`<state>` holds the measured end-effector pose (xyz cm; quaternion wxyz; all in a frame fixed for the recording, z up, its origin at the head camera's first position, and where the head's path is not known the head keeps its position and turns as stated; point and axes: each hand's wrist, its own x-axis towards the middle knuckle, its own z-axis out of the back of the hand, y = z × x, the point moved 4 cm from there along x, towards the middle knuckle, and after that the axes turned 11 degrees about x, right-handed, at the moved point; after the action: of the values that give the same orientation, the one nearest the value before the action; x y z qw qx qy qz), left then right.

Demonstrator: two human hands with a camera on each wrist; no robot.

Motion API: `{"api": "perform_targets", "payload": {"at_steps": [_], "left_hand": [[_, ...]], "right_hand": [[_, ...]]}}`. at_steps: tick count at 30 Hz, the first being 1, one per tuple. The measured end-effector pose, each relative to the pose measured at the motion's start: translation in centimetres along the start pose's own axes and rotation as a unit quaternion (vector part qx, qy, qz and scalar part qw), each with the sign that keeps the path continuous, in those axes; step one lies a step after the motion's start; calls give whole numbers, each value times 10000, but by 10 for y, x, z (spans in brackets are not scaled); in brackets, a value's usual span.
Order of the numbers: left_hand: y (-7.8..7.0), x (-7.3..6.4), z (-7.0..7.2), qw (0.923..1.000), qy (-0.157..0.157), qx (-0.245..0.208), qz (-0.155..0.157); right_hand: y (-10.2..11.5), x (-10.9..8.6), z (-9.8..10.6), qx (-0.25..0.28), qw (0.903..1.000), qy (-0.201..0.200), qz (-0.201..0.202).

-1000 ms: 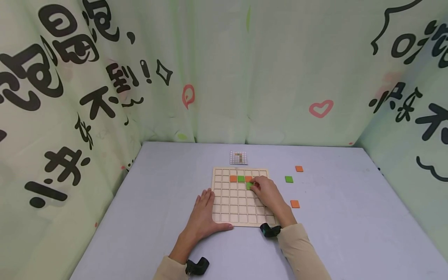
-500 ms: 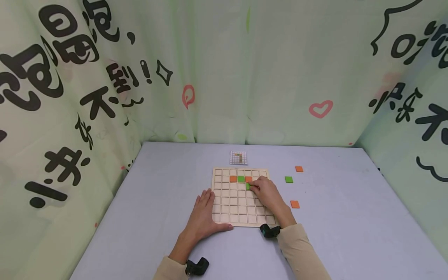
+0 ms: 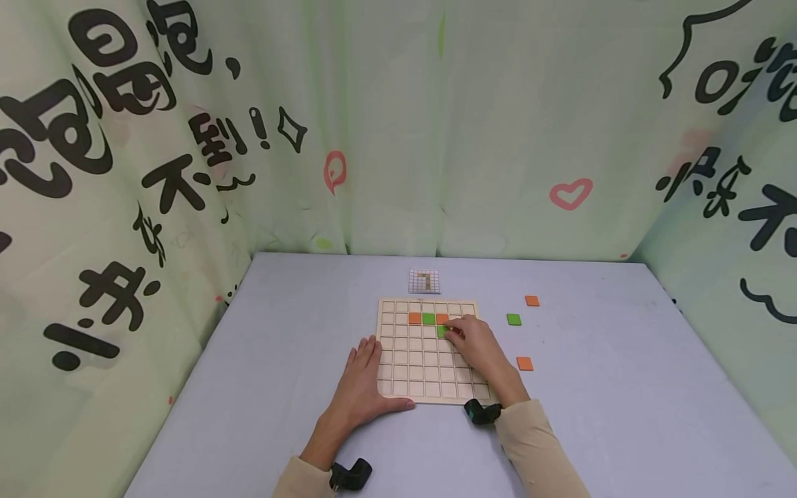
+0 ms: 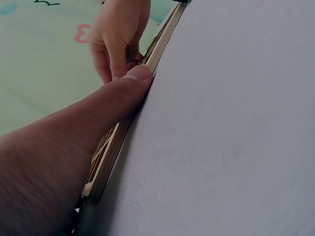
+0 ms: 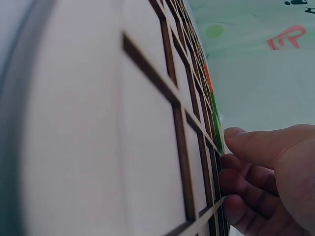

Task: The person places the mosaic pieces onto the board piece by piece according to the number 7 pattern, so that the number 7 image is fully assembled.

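A wooden grid board point(image 3: 416, 373) lies on the table in the head view. One row of it carries an orange tile point(image 3: 414, 318), a green tile point(image 3: 429, 318) and another orange tile point(image 3: 441, 318). Just below the right-hand orange one is a second green tile point(image 3: 442, 331), pinched at its right side by the thumb and fingers of my right hand point(image 3: 478, 346); the right wrist view shows them close against the board. My left hand point(image 3: 360, 389) rests along the board's left edge, fingers straight, with its thumb point(image 4: 118, 96) on the front edge.
A small printed card point(image 3: 424, 281) with a grid pattern lies behind the board. To the right are a far orange tile point(image 3: 532, 301), a loose green tile point(image 3: 513, 319) and a near orange tile point(image 3: 525, 363). Curtains point(image 3: 498, 138) surround the white table point(image 3: 623, 387).
The pinched green tile has shifted very slightly left within its place, and the right fingers have made small movements at it. My left hand stays where it was.
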<state>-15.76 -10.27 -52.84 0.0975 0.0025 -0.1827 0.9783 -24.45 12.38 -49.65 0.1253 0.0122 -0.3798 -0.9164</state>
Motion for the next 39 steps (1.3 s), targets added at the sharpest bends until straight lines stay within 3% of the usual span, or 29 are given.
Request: {"api": "perform_targets", "payload": {"at_steps": [19,39], "left_hand": [[0,-1,1,10000,-41,1,-18],[-2,0,2,10000,-28,27,-20]], "right_hand": [[-1,-6,3,96,9999,-48,-7],[5,-16,8,-39,9999,153,65]]}}
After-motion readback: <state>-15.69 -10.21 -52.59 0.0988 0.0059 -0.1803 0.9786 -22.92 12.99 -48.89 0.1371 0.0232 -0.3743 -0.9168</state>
